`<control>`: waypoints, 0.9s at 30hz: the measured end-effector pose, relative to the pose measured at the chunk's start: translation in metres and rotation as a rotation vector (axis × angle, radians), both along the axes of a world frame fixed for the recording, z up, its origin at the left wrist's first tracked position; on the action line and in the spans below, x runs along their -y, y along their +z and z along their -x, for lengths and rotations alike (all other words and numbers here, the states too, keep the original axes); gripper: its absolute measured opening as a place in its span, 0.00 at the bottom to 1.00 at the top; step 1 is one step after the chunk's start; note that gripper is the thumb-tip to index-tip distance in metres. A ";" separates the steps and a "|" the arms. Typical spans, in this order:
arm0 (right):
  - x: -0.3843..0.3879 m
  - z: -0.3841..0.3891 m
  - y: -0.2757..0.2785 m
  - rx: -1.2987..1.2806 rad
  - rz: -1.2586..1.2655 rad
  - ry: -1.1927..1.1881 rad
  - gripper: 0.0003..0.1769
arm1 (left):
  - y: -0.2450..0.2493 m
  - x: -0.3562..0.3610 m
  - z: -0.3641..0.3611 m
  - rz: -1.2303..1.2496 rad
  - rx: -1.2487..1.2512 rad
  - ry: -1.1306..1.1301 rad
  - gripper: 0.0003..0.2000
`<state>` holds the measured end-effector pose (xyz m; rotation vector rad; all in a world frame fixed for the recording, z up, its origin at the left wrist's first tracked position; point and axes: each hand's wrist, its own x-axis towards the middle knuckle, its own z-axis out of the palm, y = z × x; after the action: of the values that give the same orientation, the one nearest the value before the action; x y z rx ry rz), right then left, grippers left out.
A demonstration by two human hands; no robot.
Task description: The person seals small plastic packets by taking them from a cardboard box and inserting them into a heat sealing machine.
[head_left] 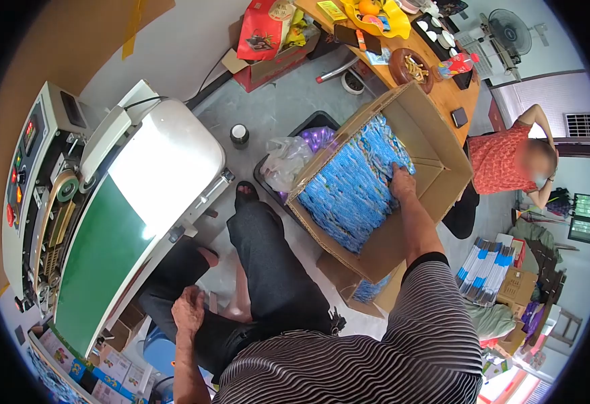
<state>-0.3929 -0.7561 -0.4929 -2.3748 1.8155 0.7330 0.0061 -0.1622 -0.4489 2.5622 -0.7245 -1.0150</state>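
From the head camera, the right hand (402, 183) lies on the stacked blue packets (352, 185) filling the left part of the open cardboard box (436, 145). Its fingers dip behind the stack, so whether it grips cannot be told. The left hand (187, 311) rests open on the dark trouser leg (274, 269), well left of the box, near the sealing machine's green belt (99, 269).
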 end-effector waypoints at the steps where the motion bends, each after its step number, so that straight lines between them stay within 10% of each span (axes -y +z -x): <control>1: -0.001 -0.001 -0.002 -0.001 -0.004 -0.039 0.31 | 0.000 0.001 0.000 -0.009 -0.005 0.002 0.13; 19: 0.010 0.027 0.052 0.094 0.015 0.125 0.20 | 0.011 0.021 0.003 0.227 -0.232 0.086 0.15; 27: -0.124 -0.136 0.241 0.466 -0.511 0.534 0.23 | 0.148 0.190 0.032 0.836 -0.497 -0.067 0.41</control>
<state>-0.2572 -0.6317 -0.2516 -2.3916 0.7158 0.5224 -0.0257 -0.3520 -0.3005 1.5139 -0.8518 -1.0183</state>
